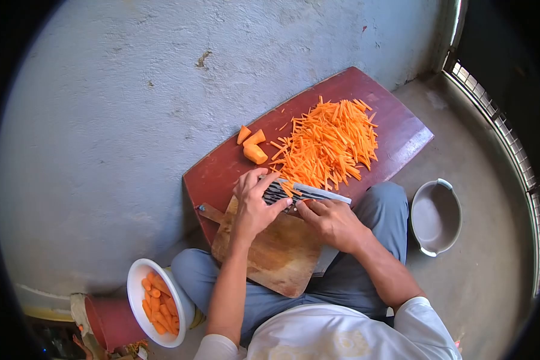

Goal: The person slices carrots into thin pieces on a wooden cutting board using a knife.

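Observation:
A wide, flat knife blade point(323, 194), silvery with dark streaks, lies above the near edge of the red table, with a few carrot sticks point(290, 188) on its face. My left hand point(255, 201) grips its left end, fingers over the far side and thumb on the near side. My right hand point(333, 222) is closed at its near edge, beside a small reddish-orange part that I cannot make out clearly. Below both hands a wooden cutting board point(285, 255) rests over my lap and the table edge. Beyond the blade lies a large pile of carrot sticks point(333, 141).
Several carrot chunks point(255, 147) sit on the red table point(396, 129) by the wall. A white bowl point(136, 318) of peeled carrots stands lower left, near a red bucket point(105, 321). To the right, a grey basin point(436, 216) is on the floor.

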`<state>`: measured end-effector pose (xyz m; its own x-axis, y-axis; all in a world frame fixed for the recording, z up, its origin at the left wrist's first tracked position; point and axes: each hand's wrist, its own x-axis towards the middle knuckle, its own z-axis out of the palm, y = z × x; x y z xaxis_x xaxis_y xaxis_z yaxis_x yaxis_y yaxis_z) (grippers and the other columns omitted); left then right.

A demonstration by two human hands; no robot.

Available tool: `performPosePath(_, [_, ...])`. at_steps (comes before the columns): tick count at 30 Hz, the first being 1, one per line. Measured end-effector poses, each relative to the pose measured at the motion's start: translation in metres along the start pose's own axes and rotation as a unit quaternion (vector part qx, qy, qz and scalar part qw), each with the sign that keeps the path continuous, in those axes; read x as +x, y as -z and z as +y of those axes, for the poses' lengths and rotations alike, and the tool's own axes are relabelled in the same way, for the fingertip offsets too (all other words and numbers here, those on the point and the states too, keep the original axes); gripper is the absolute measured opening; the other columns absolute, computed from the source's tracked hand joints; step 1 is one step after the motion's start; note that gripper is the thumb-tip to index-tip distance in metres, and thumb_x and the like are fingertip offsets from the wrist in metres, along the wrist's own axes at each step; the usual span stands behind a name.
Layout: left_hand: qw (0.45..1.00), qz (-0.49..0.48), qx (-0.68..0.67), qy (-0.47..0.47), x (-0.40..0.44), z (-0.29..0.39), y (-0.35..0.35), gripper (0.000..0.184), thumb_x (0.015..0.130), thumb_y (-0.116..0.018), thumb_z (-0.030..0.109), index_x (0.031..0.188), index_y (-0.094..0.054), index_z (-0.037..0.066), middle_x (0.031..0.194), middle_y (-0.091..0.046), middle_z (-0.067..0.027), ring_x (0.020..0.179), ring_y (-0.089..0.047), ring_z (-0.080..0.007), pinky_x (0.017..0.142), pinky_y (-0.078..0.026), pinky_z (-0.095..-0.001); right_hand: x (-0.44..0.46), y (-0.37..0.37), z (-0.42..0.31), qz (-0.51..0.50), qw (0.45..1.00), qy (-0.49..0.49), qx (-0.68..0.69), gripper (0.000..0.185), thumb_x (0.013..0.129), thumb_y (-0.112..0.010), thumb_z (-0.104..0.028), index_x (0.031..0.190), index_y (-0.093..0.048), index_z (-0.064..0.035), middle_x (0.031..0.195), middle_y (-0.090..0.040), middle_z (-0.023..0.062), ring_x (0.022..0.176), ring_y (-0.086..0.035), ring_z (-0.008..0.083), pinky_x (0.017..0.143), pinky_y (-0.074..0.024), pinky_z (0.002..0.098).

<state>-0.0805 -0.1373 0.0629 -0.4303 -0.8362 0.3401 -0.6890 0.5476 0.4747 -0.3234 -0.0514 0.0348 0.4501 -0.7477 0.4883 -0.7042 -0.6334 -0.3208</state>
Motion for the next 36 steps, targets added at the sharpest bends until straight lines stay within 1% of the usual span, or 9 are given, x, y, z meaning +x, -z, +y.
performPosePath(7, [0.994, -0.050, 0.092, -0.017, 0.064, -0.022, -0.029, 0.094, 0.071, -0.100, 0.061, 0.143, -0.076, 0.006, 0.137, -0.070, -0.0136, 0.138, -0.058, -0.0337, 0.119, -0.036, -0.0527, -0.006, 0.000, 0.002, -0.023, 0.999, -0.004, -0.030, 0.052, 0.092, -0.067, -0.011, 0.141, -0.066, 0.0052, 0.111, -0.075, 0.0163, 0.101, -0.077, 0.0335, 0.083, -0.0637, 0.0456])
performPosePath(11, [0.988, -0.031, 0.141, -0.056, 0.080, -0.023, -0.050, 0.076, 0.080, -0.097, 0.052, 0.139, -0.078, 0.006, 0.134, -0.072, -0.0099, 0.134, -0.060, -0.0306, 0.120, -0.032, -0.0506, -0.007, -0.005, 0.005, -0.013, 1.000, -0.002, -0.019, 0.053, 0.092, -0.068, -0.011, 0.141, -0.065, 0.0056, 0.108, -0.075, 0.0159, 0.100, -0.077, 0.0334, 0.081, -0.0637, 0.0454])
performPosePath(12, [0.988, -0.026, 0.142, -0.047, 0.080, -0.018, -0.049, 0.065, 0.086, -0.096, 0.046, 0.135, -0.080, 0.006, 0.136, -0.073, -0.0103, 0.131, -0.065, -0.0324, 0.117, -0.041, -0.0500, -0.007, -0.005, 0.006, -0.011, 1.000, -0.004, -0.014, 0.053, 0.092, -0.068, -0.011, 0.141, -0.065, 0.0058, 0.107, -0.075, 0.0158, 0.100, -0.077, 0.0334, 0.081, -0.0637, 0.0454])
performPosePath(16, [0.993, -0.055, -0.092, 0.052, 0.077, -0.042, -0.048, 0.069, 0.090, -0.092, 0.052, 0.139, -0.078, 0.005, 0.142, -0.070, -0.0145, 0.140, -0.062, -0.0345, 0.119, -0.037, -0.0534, -0.009, -0.003, 0.009, -0.024, 0.999, -0.031, -0.022, 0.050, 0.092, -0.068, -0.011, 0.139, -0.066, 0.0056, 0.105, -0.075, 0.0153, 0.098, -0.077, 0.0332, 0.080, -0.0636, 0.0457])
performPosePath(19, [0.999, -0.043, 0.000, -0.011, 0.065, -0.038, -0.031, 0.068, 0.086, -0.097, 0.045, 0.139, -0.079, 0.006, 0.144, -0.072, -0.0144, 0.135, -0.068, -0.0339, 0.111, -0.053, -0.0489, -0.007, -0.004, 0.008, -0.027, 0.999, -0.034, -0.016, 0.048, 0.092, -0.068, -0.010, 0.137, -0.066, 0.0050, 0.105, -0.075, 0.0146, 0.097, -0.078, 0.0329, 0.079, -0.0634, 0.0459])
performPosePath(20, [0.996, -0.058, 0.069, -0.017, 0.060, -0.026, -0.027, 0.064, 0.087, -0.097, 0.043, 0.138, -0.080, 0.007, 0.145, -0.071, -0.0162, 0.138, -0.065, -0.0331, 0.118, -0.044, -0.0524, -0.007, -0.005, 0.008, -0.025, 0.999, -0.031, -0.013, 0.047, 0.092, -0.067, -0.010, 0.137, -0.066, 0.0046, 0.104, -0.075, 0.0143, 0.097, -0.078, 0.0328, 0.079, -0.0633, 0.0459])
performPosePath(24, [0.989, 0.027, 0.139, -0.031, 0.071, -0.059, -0.047, 0.050, 0.093, -0.092, 0.032, 0.135, -0.080, 0.007, 0.140, -0.071, -0.0153, 0.137, -0.062, -0.0327, 0.114, -0.041, -0.0542, -0.005, -0.002, 0.007, -0.011, 1.000, -0.025, -0.008, 0.043, 0.093, -0.067, -0.009, 0.134, -0.066, 0.0039, 0.102, -0.074, 0.0137, 0.096, -0.078, 0.0337, 0.078, -0.0631, 0.0463])
performPosePath(33, [0.976, 0.056, 0.065, 0.202, 0.099, -0.132, -0.049, 0.075, 0.088, -0.095, 0.038, 0.149, -0.069, 0.002, 0.132, -0.070, -0.0229, 0.126, -0.068, -0.0434, 0.112, -0.053, -0.0546, -0.003, 0.009, 0.007, -0.018, 0.993, -0.097, 0.067, 0.034, 0.099, -0.066, -0.011, 0.133, -0.068, -0.0061, 0.099, -0.076, 0.0175, 0.088, -0.077, 0.0419, 0.074, -0.0621, 0.0522])
performPosePath(36, [0.973, 0.061, 0.050, 0.215, 0.097, -0.135, -0.055, 0.077, 0.086, -0.094, 0.038, 0.150, -0.069, 0.002, 0.132, -0.070, -0.0249, 0.123, -0.070, -0.0433, 0.111, -0.055, -0.0522, -0.005, 0.004, 0.013, -0.040, 0.986, -0.120, 0.107, 0.050, 0.096, -0.076, -0.016, 0.146, -0.071, -0.0109, 0.109, -0.079, 0.0188, 0.096, -0.078, 0.0414, 0.079, -0.0638, 0.0507])
